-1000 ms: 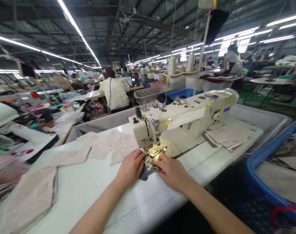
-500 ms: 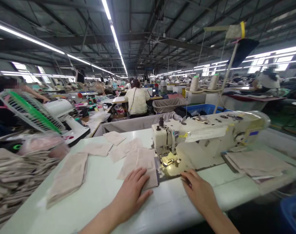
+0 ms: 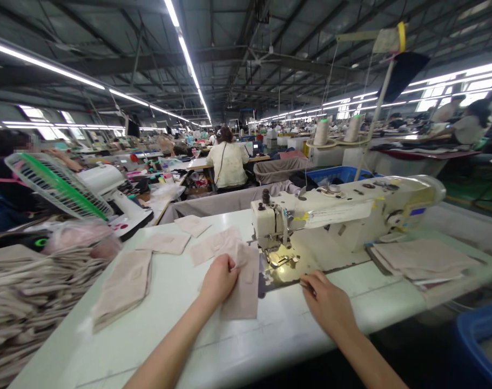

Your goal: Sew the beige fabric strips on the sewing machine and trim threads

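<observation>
My left hand [image 3: 220, 279] is closed on a beige fabric piece [image 3: 246, 286], its fingers pinching the cloth near the upper left part. The piece lies just left of the sewing machine's needle area [image 3: 281, 260]. My right hand [image 3: 327, 301] rests at the front edge of the machine's metal plate [image 3: 310, 265], fingers curled together; whatever is between the fingertips is too small to make out. Other beige pieces lie on the pale table [image 3: 168, 324]: a folded one [image 3: 126, 286] at the left, a flat one [image 3: 164, 243] and a small one [image 3: 192, 225] behind.
A pile of beige cloth [image 3: 39, 302] fills the left side, near a fan [image 3: 63, 186]. Stacked fabric [image 3: 424, 259] lies right of the machine [image 3: 330, 210]. A blue bin [image 3: 480, 335] stands at the lower right. A person [image 3: 227, 162] sits ahead.
My left hand has gone from lying spread on the fabric to pinching it, and the cloth's upper part is now bunched. My right hand has stayed nearly in place. The view has shifted slightly.
</observation>
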{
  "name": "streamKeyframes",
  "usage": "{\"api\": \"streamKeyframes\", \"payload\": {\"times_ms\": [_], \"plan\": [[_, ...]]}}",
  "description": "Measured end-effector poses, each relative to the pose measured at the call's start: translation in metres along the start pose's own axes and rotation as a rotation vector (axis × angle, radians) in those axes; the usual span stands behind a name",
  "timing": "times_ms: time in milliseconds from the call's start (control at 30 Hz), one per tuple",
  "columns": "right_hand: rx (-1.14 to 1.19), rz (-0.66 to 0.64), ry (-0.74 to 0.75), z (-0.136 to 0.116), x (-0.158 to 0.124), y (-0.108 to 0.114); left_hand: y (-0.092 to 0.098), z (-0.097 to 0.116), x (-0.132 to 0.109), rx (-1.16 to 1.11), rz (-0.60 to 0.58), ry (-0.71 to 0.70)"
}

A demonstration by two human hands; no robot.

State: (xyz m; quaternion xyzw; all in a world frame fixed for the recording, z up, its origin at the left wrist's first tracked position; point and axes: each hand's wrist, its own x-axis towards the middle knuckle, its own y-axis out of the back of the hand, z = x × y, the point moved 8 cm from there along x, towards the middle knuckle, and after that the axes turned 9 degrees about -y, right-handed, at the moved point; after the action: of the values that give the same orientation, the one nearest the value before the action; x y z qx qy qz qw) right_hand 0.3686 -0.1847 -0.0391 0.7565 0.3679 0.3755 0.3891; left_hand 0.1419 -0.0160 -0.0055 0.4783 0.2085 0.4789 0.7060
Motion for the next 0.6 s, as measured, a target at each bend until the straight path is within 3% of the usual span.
{"api": "streamKeyframes", "payload": {"times_ms": [200, 367, 600], "plan": [[-0.024, 0.013, 0.024, 0.001, -0.001, -0.009, 0.018, -0.017, 0.01, -0.164, -0.079, 0.028], [0.037, 0.074, 0.055, 0.007, -0.002, -0.017, 0.018, -0.028, 0.037, -0.04, -0.167, 0.018], [0.157, 0.06, 0.142, 0.034, 0.004, -0.043, 0.039, -0.05, 0.081, 0.229, -0.064, 0.074]]}}
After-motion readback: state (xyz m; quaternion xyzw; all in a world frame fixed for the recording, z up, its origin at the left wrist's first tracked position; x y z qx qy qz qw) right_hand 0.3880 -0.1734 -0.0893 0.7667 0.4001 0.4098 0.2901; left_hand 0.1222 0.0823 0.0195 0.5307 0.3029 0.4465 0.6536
